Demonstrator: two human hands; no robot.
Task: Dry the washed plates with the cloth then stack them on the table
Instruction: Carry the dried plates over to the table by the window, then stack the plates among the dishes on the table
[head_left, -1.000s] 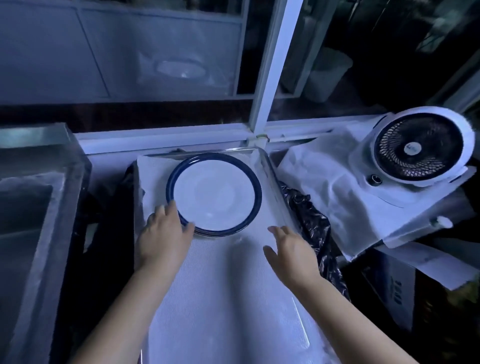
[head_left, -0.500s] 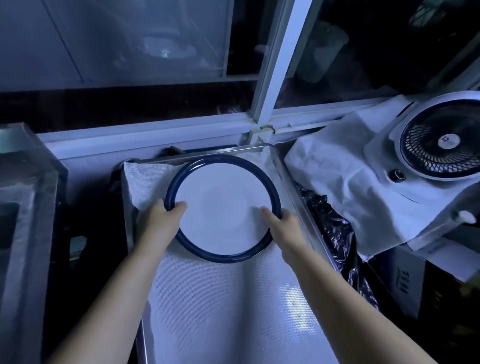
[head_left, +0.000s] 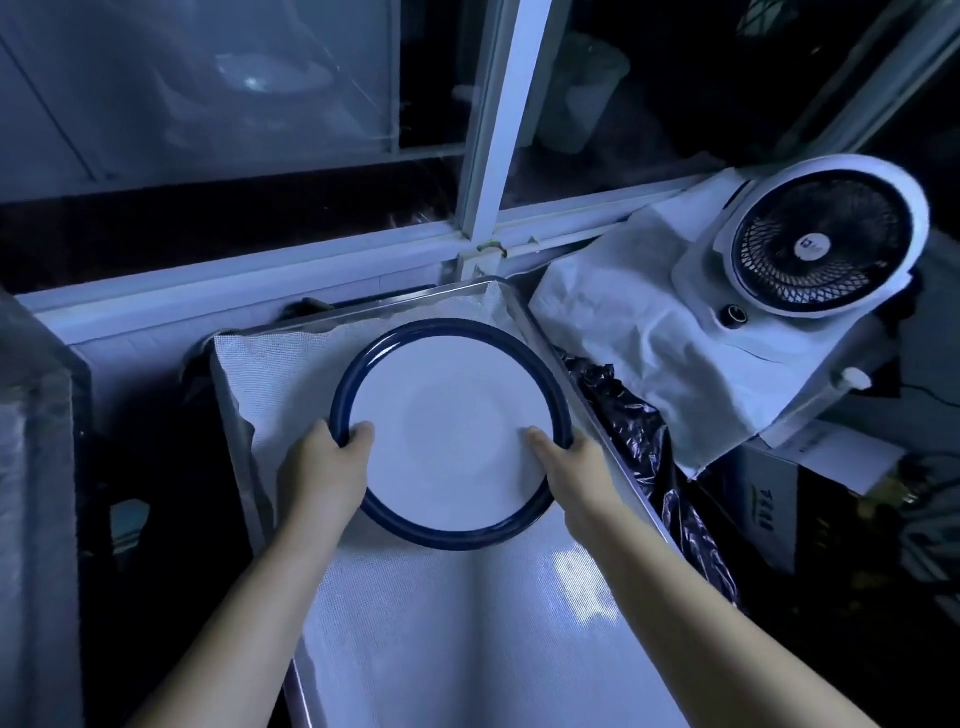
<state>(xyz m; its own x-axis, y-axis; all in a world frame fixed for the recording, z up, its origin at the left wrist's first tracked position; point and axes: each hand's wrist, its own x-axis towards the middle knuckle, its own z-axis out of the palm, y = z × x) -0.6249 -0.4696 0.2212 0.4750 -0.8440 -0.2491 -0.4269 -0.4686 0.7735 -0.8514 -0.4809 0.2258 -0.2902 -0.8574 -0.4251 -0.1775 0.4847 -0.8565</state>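
Plate (head_left: 452, 431), white with a dark blue rim, sits straight ahead of you between your two hands, over the far end of the counter (head_left: 467, 634), which is covered by a white mesh liner (head_left: 275, 374). Your left hand (head_left: 324, 467) grips the rim at its near left, thumb hooked over onto the white face; the fingers go under the rim and are hidden. Your right hand (head_left: 571, 462) holds the near right of the rim the same way, thumb on top and fingers out of sight below. Being round, the plate has no long axis to line up, and both hands are equally close to it, one on each side of the near edge. From this view you cannot tell whether it is lifted clear of the liner or resting on it, nor whether another plate lies beneath. Neither hand holds a cloth. A crumpled white cloth (head_left: 639, 322) lies to the right beneath the fan (head_left: 821, 244), past a black plastic bag (head_left: 634, 415); whether it is your drying cloth is unclear. If it is, your right hand is the nearer one, so you would likely need to let your left hand carry the plate alone while you reach across.
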